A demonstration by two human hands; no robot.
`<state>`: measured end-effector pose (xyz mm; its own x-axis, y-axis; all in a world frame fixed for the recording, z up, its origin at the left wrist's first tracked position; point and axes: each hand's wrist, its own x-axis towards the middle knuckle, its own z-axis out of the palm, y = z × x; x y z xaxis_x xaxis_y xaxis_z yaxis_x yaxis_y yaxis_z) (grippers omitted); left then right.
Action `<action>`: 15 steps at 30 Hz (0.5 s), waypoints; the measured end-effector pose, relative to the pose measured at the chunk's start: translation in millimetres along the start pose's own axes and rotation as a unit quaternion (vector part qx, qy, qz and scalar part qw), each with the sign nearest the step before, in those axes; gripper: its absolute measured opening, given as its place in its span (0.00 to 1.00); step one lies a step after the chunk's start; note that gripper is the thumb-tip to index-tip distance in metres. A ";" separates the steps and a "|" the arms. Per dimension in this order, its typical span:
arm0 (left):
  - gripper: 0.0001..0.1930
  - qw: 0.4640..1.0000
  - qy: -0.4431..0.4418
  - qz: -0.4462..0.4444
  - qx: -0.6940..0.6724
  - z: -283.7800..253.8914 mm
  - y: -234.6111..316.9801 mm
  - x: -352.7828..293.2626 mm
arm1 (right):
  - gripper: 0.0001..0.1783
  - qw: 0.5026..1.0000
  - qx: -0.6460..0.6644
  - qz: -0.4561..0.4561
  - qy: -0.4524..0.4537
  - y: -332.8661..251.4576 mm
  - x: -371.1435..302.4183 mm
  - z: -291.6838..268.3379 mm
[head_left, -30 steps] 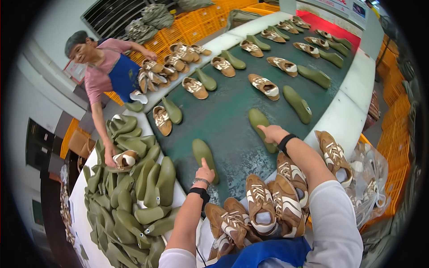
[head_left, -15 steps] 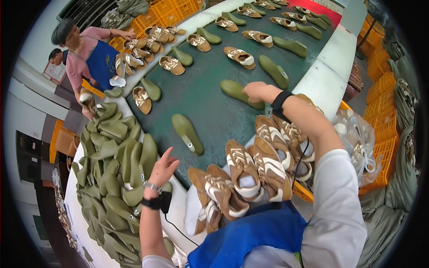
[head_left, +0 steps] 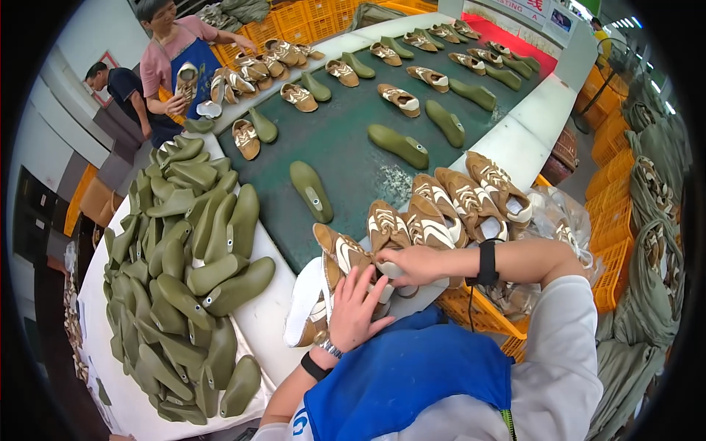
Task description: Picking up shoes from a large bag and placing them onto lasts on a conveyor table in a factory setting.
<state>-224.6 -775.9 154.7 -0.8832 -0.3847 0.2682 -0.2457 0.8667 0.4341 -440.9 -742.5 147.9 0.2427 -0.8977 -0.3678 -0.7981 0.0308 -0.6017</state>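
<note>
Both hands are brought close together over the near row of shoes: the left hand (head_left: 353,316) is held with its fingers spread near the heel of the leftmost brown shoe (head_left: 341,248), while the right hand (head_left: 421,265) is curled in from the other side, at the heel end of the neighbouring shoe (head_left: 387,223). Whether anything is pinched by the right hand cannot be told, as its fingertips are partly hidden; nothing is seen to be clasped by the left. Both shoes are placed at the near end of the green desk (head_left: 334,140), toes pointed away from the body, with a white sole (head_left: 301,305) turned outward at the row's left end.

For this handling to be done well, one shoe should probably be steadied by the left palm while its heel is gripped firmly from the right, so that the tightly packed row is not toppled. The soft collar is best left uncrushed and the laces kept unsnagged. Care should also be taken that the green last (head_left: 307,184), lying just beyond the row, is not knocked by a raised toe
</note>
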 end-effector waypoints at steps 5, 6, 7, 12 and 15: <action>0.25 0.998 -0.035 0.016 0.058 28.2 -19.3 0.7 | 0.22 0.976 0.062 -0.006 0.206 9.6 7.3 -57.4; 0.25 0.998 -0.030 0.023 0.058 26.1 -20.7 -1.6 | 0.21 0.958 0.104 -0.013 0.268 28.1 11.6 -71.0; 0.22 0.996 -0.051 0.016 0.069 22.1 -23.7 -6.6 | 0.20 0.936 0.229 0.056 0.262 20.4 6.0 -95.4; 0.14 0.988 -0.113 -0.005 0.101 3.2 -32.2 -20.3 | 0.15 0.679 0.681 0.113 0.249 30.7 -9.9 -153.3; 0.11 0.967 0.051 -0.132 -0.210 -23.2 -59.1 -26.0 | 0.16 0.657 0.722 0.043 0.212 40.8 -13.5 -167.7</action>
<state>-177.9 -824.4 142.0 -0.7631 -0.6223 0.1744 -0.2541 0.5370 0.8044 -569.2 -802.9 247.3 -0.1885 -0.8973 -0.3991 0.6317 0.2004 -0.7489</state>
